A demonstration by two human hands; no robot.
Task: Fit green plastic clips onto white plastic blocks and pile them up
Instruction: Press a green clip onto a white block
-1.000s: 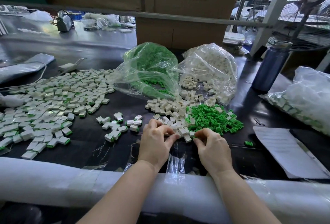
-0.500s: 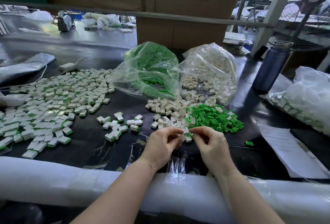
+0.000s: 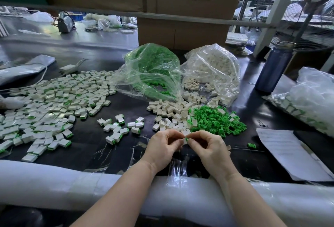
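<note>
Both hands meet above the table's near edge. My left hand (image 3: 165, 146) pinches a white block (image 3: 184, 141), and my right hand (image 3: 206, 147) pinches a green clip (image 3: 186, 138) against that block's right end. Just beyond the hands lie a heap of loose white blocks (image 3: 169, 111) and a heap of green clips (image 3: 215, 120). Blocks fitted with clips spread in a large pile (image 3: 48, 103) at the left, with a small scatter (image 3: 119, 127) nearer the middle.
Two open clear bags stand behind the heaps, one of green clips (image 3: 151, 69) and one of white blocks (image 3: 213, 69). A blue bottle (image 3: 274, 67), a filled bag (image 3: 310, 100) and a paper sheet (image 3: 289, 152) are at the right. A white padded roll (image 3: 72, 187) runs along the near edge.
Both hands have lifted off the white block heap and drawn towards me. They now meet with a block and a green clip pinched between the fingertips.
</note>
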